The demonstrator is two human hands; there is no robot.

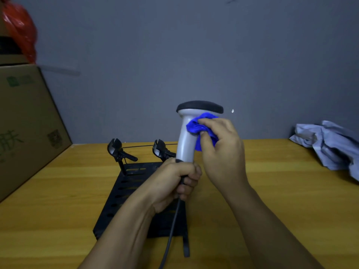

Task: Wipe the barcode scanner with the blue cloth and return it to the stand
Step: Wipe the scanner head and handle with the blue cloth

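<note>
A grey barcode scanner with a black head stands upright in the air above the table. My left hand grips the bottom of its handle, where a black cable hangs down. My right hand holds a bunched blue cloth pressed against the right side of the scanner's neck, just under the head. The black stand, a perforated plate with two clamp arms at its far end, lies on the table behind and below my hands, partly hidden by my left forearm.
A wooden table runs to a grey wall. A large cardboard box stands at the left edge, with a red plastic bag above it. Crumpled pale cloth lies at the far right.
</note>
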